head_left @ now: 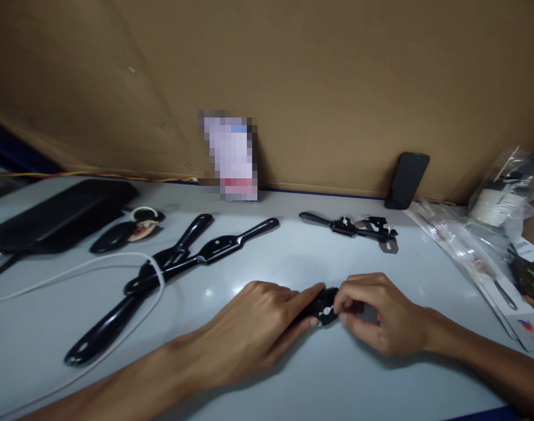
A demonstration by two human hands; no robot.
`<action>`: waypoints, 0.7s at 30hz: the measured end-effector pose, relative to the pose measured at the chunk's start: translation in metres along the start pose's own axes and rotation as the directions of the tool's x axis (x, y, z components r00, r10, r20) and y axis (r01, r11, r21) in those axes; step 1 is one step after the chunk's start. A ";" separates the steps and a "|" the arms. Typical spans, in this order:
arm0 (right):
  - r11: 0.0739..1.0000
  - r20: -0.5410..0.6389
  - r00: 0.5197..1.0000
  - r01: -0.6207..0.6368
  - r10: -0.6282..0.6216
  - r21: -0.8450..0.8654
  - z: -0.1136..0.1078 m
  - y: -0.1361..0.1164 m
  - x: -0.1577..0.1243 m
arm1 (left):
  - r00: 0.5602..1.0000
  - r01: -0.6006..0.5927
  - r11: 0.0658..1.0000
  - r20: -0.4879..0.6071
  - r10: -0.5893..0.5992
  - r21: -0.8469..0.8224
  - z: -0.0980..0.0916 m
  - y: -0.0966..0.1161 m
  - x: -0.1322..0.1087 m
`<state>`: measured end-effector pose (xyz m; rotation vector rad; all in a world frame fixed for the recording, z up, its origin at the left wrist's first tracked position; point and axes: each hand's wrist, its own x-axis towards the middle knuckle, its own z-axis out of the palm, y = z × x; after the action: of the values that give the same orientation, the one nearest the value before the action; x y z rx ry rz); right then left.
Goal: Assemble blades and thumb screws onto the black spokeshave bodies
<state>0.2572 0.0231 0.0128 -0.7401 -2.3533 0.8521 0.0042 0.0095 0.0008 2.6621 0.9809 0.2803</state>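
A black spokeshave (326,312) lies low over the table between my hands, a silver screw showing on its middle. My left hand (267,318) is closed around its left side, index finger along the far edge and thumb along the near one. At its right end, my right hand (381,318) is curled, thumb and fingertips pinched against the tool. What exactly those fingertips hold is partly hidden. Beyond my hands rests another black spokeshave (343,226) with a screw, and small black metal parts (376,222) and a flat blade (388,245) at its right end.
Black spokeshave bodies (218,248) lie crossed at left, under a white cable (164,283). Behind them are a black mouse (113,237) and a black case (65,213). A phone (406,180) leans on the cardboard wall (319,88). Plastic-wrapped packages (472,257) lie right.
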 end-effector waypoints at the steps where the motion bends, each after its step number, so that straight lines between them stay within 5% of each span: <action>1: 1.000 -0.001 1.000 -0.006 0.006 0.003 0.000 0.000 0.000 | 1.000 -0.001 1.000 -0.004 0.001 0.004 0.000 0.000 0.000; 10: 0.996 -0.011 0.999 -0.035 0.036 0.080 -0.002 0.000 0.001 | 0.999 -0.023 0.999 -0.032 0.024 0.040 0.001 -0.002 0.000; 16: 0.998 -0.007 0.999 0.050 -0.050 0.029 -0.002 0.001 0.001 | 0.998 -0.034 0.999 -0.059 0.036 0.040 0.002 -0.002 0.000; 21: 0.996 -0.005 0.999 -0.035 0.035 0.088 -0.004 -0.001 0.003 | 0.997 -0.040 0.998 -0.062 0.042 0.045 0.003 -0.001 0.000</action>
<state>0.2575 0.0258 0.0165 -0.7484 -2.2875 0.9601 0.0042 0.0100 -0.0027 2.7310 0.9625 0.3581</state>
